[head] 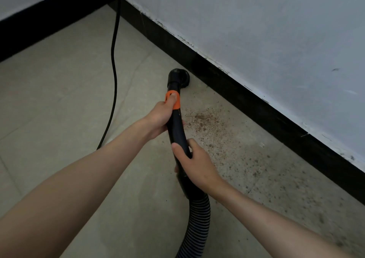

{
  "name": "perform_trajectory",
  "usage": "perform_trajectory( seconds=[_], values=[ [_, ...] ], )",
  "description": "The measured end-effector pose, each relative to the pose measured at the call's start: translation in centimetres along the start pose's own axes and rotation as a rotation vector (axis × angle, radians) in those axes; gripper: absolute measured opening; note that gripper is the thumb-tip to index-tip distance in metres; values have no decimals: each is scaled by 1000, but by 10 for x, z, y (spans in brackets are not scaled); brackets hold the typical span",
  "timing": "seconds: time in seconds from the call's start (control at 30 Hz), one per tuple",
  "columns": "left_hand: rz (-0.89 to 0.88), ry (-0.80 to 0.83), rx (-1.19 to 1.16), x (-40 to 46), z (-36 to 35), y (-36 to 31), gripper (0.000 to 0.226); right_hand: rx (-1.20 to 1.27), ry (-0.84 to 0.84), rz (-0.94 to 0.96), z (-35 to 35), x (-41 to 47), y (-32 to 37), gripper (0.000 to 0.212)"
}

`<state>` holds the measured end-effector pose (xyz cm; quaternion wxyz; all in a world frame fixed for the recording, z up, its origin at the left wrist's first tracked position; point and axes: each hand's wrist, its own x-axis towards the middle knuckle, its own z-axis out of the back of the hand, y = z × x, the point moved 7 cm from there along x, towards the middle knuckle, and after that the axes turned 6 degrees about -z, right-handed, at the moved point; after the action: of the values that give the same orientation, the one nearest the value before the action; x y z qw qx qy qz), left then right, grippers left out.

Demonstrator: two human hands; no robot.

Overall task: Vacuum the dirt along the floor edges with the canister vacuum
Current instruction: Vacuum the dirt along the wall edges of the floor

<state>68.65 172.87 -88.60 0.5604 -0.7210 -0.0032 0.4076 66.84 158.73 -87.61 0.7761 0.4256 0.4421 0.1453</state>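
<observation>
Both hands are wrapped around a black vacuum wand (176, 128): left hand (159, 117) ahead by the orange collar (173, 99), right hand (194, 164) behind. Beyond them, the nozzle (178, 77) is set against the baseboard (246, 99); dirt (203, 119) is scattered right of the hands.

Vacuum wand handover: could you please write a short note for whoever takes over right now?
Left hand grips the vacuum wand near its orange collar, thumb on the collar.
Right hand grips the wand lower down, just above the ribbed hose.
Nozzle sits on the floor by the black baseboard.
Floor toward the corner looks clean.
Left: the brown dirt beside the wand and the specks scattered along the baseboard nearer you.
Mind the black cord hanging on the left.
</observation>
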Motion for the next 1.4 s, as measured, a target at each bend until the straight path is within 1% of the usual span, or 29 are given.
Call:
perform_trajectory(
  seconds=[0.07,0.23,0.37,0.43,0.53,0.7,0.87,1.07,1.17,1.4],
  values=[
    [-10,-16,-29,6,5,-5,42,-51,-4,37,-2,8,10,30],
    [-60,-141,-86,32,32,-23,44,-152,-17,78,-12,44,37,37],
    [-32,-214,-126,51,53,-31,44,-291,10,112,-13,69,59,40],
    [-32,-222,-109,57,55,-38,41,-303,17,118,-12,79,66,40],
    [-38,-206,-68,63,51,-47,38,-272,22,107,-10,85,67,43],
    [-69,-194,-21,57,36,-40,41,-343,27,64,-6,74,48,48],
    [-73,-151,-49,39,13,-25,41,-397,-42,43,7,49,32,48],
    [-75,-92,-3,20,-5,-14,43,-410,-95,17,12,19,19,47],
    [-60,-65,37,11,-14,-9,45,-362,-113,-19,13,5,12,49],
    [8,36,81,-13,-37,3,49,-364,-166,-98,22,-28,0,53]
  ],
)
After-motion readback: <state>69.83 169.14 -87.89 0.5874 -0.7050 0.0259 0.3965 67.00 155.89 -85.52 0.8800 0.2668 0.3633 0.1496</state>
